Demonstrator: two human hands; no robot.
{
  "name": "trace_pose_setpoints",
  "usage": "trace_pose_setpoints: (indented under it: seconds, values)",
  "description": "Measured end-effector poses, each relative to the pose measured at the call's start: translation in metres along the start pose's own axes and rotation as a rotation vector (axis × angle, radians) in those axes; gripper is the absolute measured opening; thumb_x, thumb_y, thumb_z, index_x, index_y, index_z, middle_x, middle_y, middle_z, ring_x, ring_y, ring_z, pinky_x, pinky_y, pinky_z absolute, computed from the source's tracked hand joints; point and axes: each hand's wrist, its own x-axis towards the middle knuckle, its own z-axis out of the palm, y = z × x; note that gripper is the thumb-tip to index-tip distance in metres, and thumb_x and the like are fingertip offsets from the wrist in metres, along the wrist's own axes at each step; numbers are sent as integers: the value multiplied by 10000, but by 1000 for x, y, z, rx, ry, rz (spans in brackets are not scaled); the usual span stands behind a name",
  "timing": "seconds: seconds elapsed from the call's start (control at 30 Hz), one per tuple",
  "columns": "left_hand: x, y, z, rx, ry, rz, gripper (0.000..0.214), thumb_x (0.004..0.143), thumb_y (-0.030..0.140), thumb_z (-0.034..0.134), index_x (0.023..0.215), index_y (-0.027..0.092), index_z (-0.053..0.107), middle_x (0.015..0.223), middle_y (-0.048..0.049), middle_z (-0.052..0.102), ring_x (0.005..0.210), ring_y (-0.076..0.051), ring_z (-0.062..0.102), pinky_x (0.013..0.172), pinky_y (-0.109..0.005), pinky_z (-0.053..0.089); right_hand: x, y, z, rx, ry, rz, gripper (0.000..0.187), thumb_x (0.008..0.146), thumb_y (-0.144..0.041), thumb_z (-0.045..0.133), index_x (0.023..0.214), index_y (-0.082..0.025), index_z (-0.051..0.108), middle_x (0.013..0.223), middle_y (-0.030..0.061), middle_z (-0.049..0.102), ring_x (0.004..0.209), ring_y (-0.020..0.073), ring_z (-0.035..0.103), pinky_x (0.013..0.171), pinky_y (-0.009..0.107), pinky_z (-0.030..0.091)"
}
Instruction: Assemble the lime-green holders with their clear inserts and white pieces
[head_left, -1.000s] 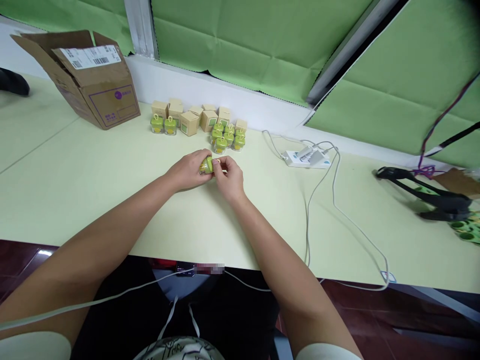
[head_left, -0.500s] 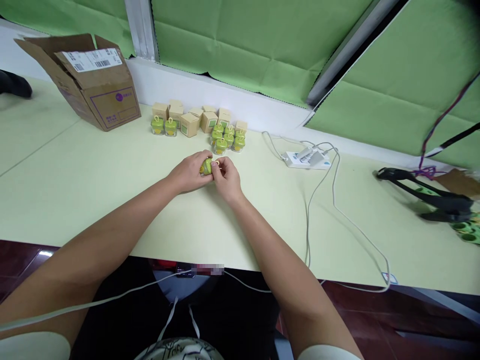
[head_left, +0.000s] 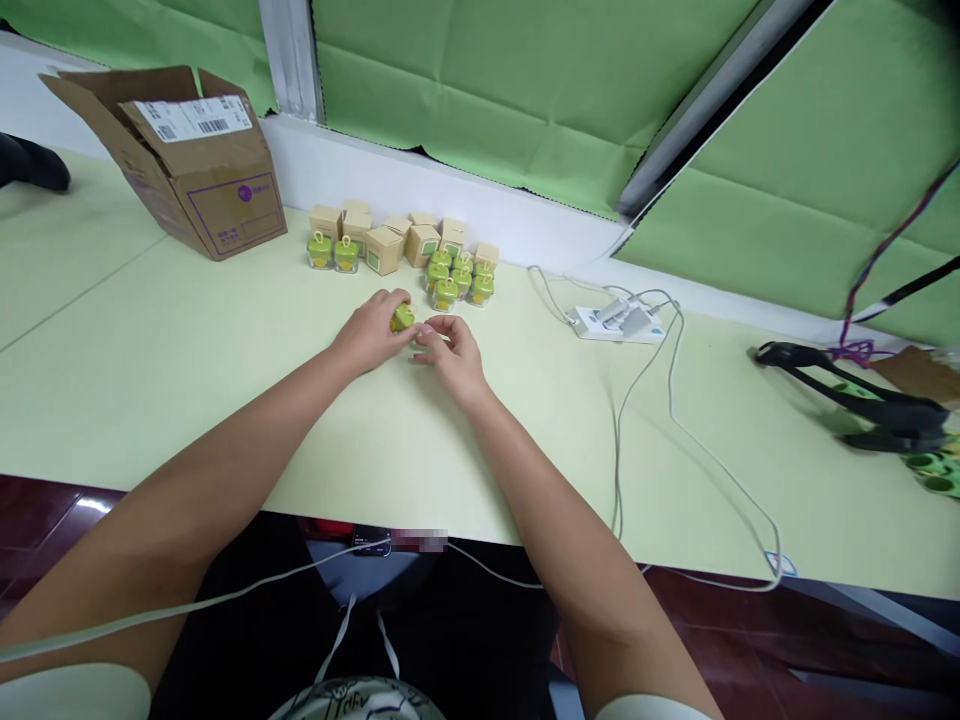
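My left hand (head_left: 373, 330) is closed around a small green-lidded jar (head_left: 403, 318), held just over the table. Its fingers hide part of the jar. Close on the right, my right hand (head_left: 452, 355) has its fingers partly bent and apart, thumb and fingertips near the left thumb, holding nothing that I can see. Beyond the hands stands a cluster of similar clear jars (head_left: 446, 292) with green lids and loops on top. Two more such jars (head_left: 346, 255) stand farther left, in front of several small kraft boxes (head_left: 384, 250).
An open cardboard carton (head_left: 232, 205) stands at the back left. To the right lies a white power strip (head_left: 619, 322) with plugs, its cables (head_left: 694, 440) running over the table (head_left: 555, 430) to the front edge. A black frame-like object (head_left: 862, 400) is at far right.
The jar has moved slightly left in my left hand, away from my right hand. My right fingers have come off it and spread. The view has shifted slightly.
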Motion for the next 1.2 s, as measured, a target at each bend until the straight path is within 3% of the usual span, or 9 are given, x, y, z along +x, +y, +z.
trace_pose_setpoints:
  seconds: [0.13,0.27,0.5,0.8,1.03,1.2]
  values:
    - [9,-23,-9,77,86,-129,453,918,567,674,1245,254,650,1213,-110,669,1109,-309,642,1004,-438,507,4,4,-6,-29,75,37,464,845,-632,744,1049,-252,574,1164,44,647,945,162,701,737,307,651]
    - [14,-43,-12,118,92,-178,475,947,577,626,1284,243,627,1248,-144,656,1215,-357,575,1073,-512,474,4,5,-7,-54,69,43,410,886,-607,706,1047,-253,575,1128,35,640,955,166,708,739,304,641]
    - [16,-57,-8,171,1,-193,538,971,476,546,1452,235,558,1447,-221,549,1362,-463,481,1135,-678,385,2,3,-7,-64,65,50,323,919,-538,678,1019,-244,589,1083,23,646,903,153,702,714,292,627]
    - [25,-83,-21,-20,154,-149,526,845,347,700,1367,322,646,1417,-110,573,1349,-311,570,1244,-491,442,3,5,-8,-102,48,43,235,929,-463,653,975,-237,610,1070,19,672,854,144,715,722,297,624]
    - [27,-89,-28,-22,145,-165,521,829,327,702,1338,220,678,1429,-134,606,1286,-304,605,1177,-485,503,6,12,-9,-115,27,28,259,910,-487,667,972,-242,611,1022,7,687,836,148,723,732,311,626]
    - [28,-90,-26,-19,147,-185,511,838,309,706,1341,223,667,1438,-143,600,1264,-302,625,1160,-494,516,7,13,-10,-106,9,33,203,900,-427,658,955,-234,626,969,-2,690,807,142,718,734,308,624]
